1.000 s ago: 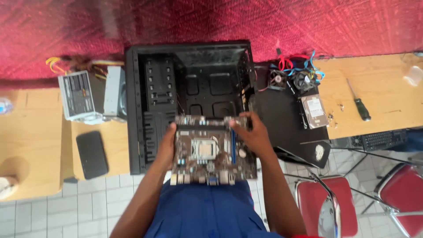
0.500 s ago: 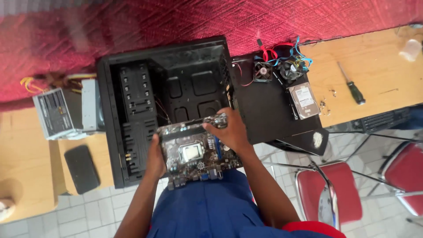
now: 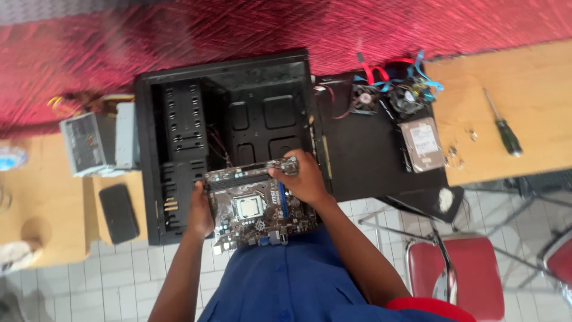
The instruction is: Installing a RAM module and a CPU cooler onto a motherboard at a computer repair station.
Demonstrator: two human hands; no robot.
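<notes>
1. The right hand [image 3: 304, 179] grips the far right corner of the circuit board [image 3: 256, 206], fingers curled over its top edge. The left hand [image 3: 201, 213] clasps the board's left edge, thumb on top.
2. The board sits just below the middle of the frame, at the near rim of the open black computer case [image 3: 179, 143] and partly over its lip, with its square silver socket facing up.
3. Compared with a second ago, the board is tilted, its right end raised and turned toward the case. The right hand has slid from the board's side up to that far corner, and the board's far edge now reaches further into the opening. I judge the board is being angled into or out of the case rather than resting flat.
4. Counted: one case, one board, and two cooling fans [image 3: 364, 97] with red and blue cables at upper right on the black side panel [image 3: 363, 161].
5. Also one silver hard drive [image 3: 424, 145], one green-handled screwdriver [image 3: 503, 125] on the wooden table [image 3: 524, 77] at right, and a few loose screws, too small to count, beside the drive.
6. At left lie one grey power unit [image 3: 98, 143] and one black phone [image 3: 119, 213]. At lower right stand two red chairs [image 3: 471, 268], the second only partly in view.
</notes>
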